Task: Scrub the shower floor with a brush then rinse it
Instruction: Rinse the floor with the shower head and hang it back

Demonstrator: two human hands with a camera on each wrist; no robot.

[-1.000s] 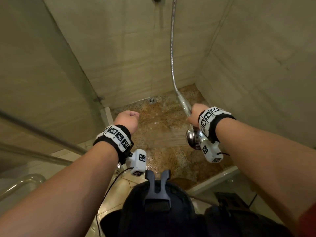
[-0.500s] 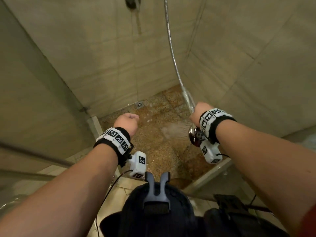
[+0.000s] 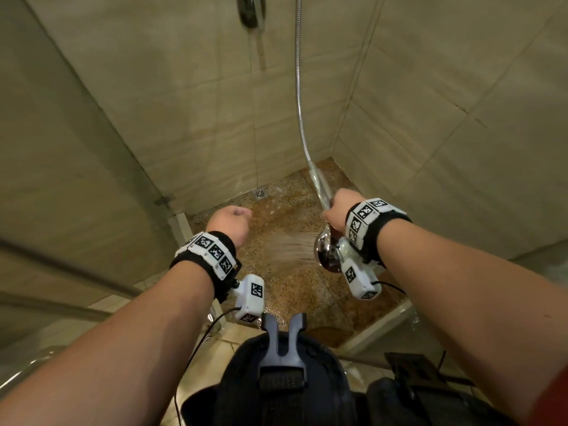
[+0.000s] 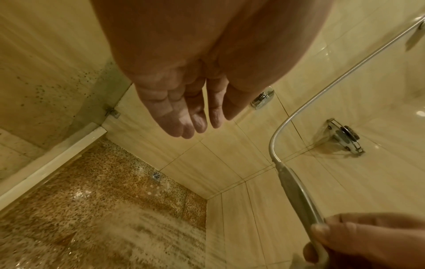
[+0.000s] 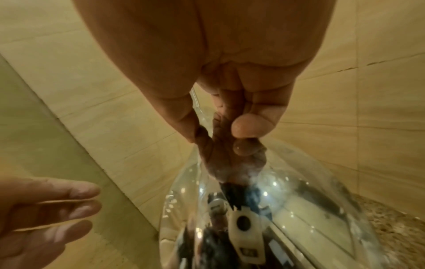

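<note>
Below, speckled wet stone floor, chrome domed showerhead.

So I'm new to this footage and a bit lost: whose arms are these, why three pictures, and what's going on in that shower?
No machine here: a person wears one camera on the head and one on each wrist. The head view looks down over both forearms, with their black-and-white marker bands, into a shower stall. The right hand grips the handle of a chrome shower head, fed by a metal hose; water sprays from it onto the speckled brown shower floor, which has a small drain by the back wall. The left hand holds nothing; its wrist view shows the fingers relaxed. The right wrist view looks along the gripping fingers at the shiny shower head. No brush is visible.
</note>
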